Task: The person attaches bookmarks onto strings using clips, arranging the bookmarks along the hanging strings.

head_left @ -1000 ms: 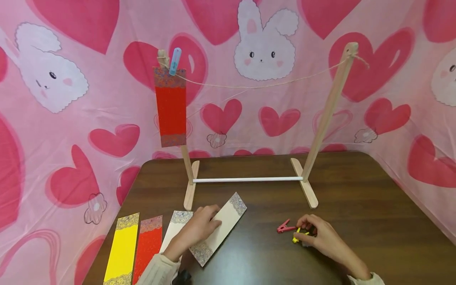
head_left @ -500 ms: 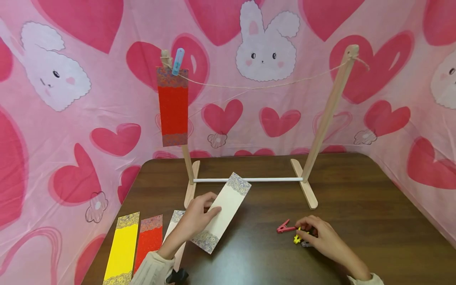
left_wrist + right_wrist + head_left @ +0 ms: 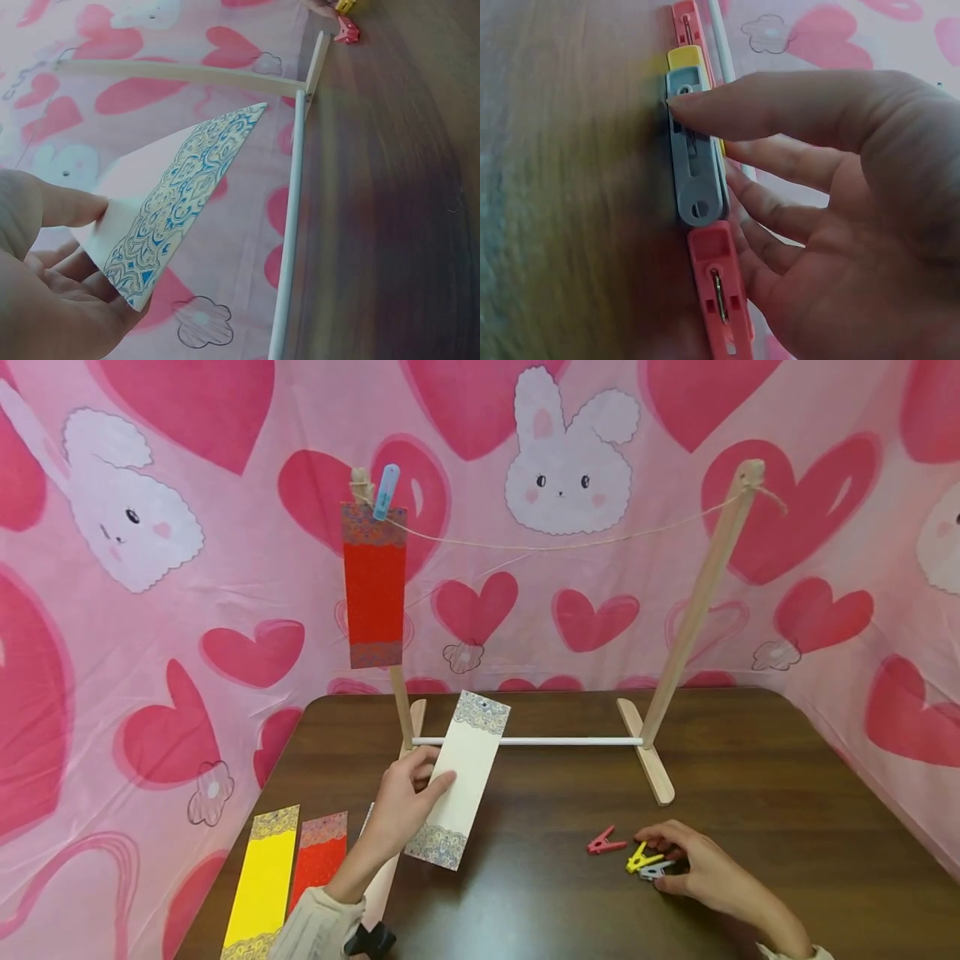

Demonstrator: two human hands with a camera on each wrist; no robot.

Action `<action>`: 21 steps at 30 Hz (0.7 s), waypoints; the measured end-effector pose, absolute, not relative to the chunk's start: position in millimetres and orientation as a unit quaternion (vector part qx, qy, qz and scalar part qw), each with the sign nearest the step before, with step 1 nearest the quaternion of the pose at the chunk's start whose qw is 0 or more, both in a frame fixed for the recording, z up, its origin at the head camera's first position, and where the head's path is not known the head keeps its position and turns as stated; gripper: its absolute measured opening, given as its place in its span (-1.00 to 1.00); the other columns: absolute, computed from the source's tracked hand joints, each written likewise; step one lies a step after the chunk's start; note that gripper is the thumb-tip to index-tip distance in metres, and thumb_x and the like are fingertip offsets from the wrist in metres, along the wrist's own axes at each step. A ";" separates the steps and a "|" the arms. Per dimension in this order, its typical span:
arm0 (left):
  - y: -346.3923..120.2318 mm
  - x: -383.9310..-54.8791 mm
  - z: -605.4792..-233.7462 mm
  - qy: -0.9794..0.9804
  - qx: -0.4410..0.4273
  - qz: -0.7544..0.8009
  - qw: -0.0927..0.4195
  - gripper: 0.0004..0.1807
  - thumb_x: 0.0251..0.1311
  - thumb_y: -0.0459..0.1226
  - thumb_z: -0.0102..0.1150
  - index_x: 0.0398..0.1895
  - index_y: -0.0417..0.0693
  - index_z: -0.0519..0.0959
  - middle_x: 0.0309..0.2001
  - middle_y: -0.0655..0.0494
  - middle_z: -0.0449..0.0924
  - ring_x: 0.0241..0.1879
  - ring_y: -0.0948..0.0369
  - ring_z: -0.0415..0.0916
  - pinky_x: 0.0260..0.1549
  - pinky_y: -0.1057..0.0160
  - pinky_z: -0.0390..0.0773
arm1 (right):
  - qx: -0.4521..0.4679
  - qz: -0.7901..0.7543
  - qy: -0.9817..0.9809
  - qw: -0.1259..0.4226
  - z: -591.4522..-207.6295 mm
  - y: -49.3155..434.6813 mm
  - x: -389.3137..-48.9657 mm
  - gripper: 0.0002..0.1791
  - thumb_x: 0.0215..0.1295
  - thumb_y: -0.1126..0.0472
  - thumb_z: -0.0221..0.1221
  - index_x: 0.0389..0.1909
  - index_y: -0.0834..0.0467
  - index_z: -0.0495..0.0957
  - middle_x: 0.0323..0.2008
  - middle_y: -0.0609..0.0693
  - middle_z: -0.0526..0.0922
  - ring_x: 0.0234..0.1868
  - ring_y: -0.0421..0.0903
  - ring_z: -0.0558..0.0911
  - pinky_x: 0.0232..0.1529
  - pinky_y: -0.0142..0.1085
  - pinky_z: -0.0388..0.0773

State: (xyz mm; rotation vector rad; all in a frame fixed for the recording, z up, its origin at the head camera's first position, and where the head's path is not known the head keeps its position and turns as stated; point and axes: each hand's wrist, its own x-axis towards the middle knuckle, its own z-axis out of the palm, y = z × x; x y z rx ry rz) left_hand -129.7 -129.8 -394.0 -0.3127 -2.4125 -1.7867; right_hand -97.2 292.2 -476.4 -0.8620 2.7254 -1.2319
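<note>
My left hand [image 3: 408,797] pinches a white card strip [image 3: 471,760] with lace-patterned ends, thumb on its face and fingers behind. The strip is tilted above the table, its upper end overlapping the white rod in the head view. My right hand [image 3: 697,864] is at a small row of clothespins. Its thumb is on a grey clothespin [image 3: 697,161], with the fingers curled behind it. A yellow clothespin [image 3: 642,858] lies against the grey one, and a red clothespin [image 3: 606,841] lies to their left. Another red clothespin [image 3: 721,292] shows nearer in the right wrist view.
A wooden stand [image 3: 693,610] with a sagging string [image 3: 540,548] and white rod [image 3: 570,742] spans the back. A blue clothespin [image 3: 386,492] holds a red strip [image 3: 375,593] at the left post. Yellow [image 3: 262,881] and red strips [image 3: 318,852] lie front left; another white strip is partly covered.
My left hand has lifted the white strip off the table, raising it and turning it more upright. My right hand has shifted slightly right, from the yellow clothespin to the grey one.
</note>
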 end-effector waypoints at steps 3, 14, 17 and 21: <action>-130.7 -129.5 -391.8 -0.793 -0.096 -0.598 0.068 -0.76 0.20 -0.42 0.33 -0.07 -0.25 0.60 -0.23 -0.15 0.74 -0.38 0.13 0.69 -0.39 0.30 0.64 | -0.259 -0.389 0.884 0.022 -474.4 290.5 -97.8 -0.51 -0.01 0.32 0.48 -0.01 0.26 0.56 -0.28 -0.10 0.54 -0.28 -0.28 0.50 -0.31 -0.39 0.54; -139.4 -127.1 -379.0 -0.787 -0.085 -0.605 0.084 -0.81 0.22 -0.43 0.30 -0.11 -0.22 0.59 -0.29 -0.13 0.74 -0.42 0.15 0.64 -0.41 0.29 0.64 | -0.231 -0.377 0.897 -0.019 -462.4 286.7 -95.8 -0.58 0.08 0.36 0.43 -0.02 0.30 0.55 -0.41 -0.18 0.57 -0.41 -0.38 0.52 -0.44 -0.42 0.52; -141.8 -127.0 -375.0 -0.790 -0.084 -0.601 0.090 -0.82 0.23 -0.43 0.29 -0.12 -0.21 0.59 -0.33 -0.10 0.74 -0.44 0.16 0.63 -0.42 0.28 0.64 | -0.225 -0.390 0.893 -0.028 -456.6 288.0 -92.5 -0.54 0.08 0.40 0.41 0.03 0.31 0.53 -0.38 -0.12 0.58 -0.42 -0.36 0.54 -0.52 -0.40 0.54; -144.8 -127.5 -369.3 -0.787 -0.094 -0.602 0.097 -0.82 0.24 -0.42 0.29 -0.11 -0.21 0.58 -0.33 -0.10 0.74 -0.44 0.16 0.65 -0.43 0.27 0.65 | -0.217 -0.376 0.900 -0.049 -448.4 289.8 -89.4 -0.49 0.04 0.39 0.44 0.06 0.29 0.54 -0.28 -0.02 0.61 -0.37 -0.33 0.56 -0.53 -0.37 0.58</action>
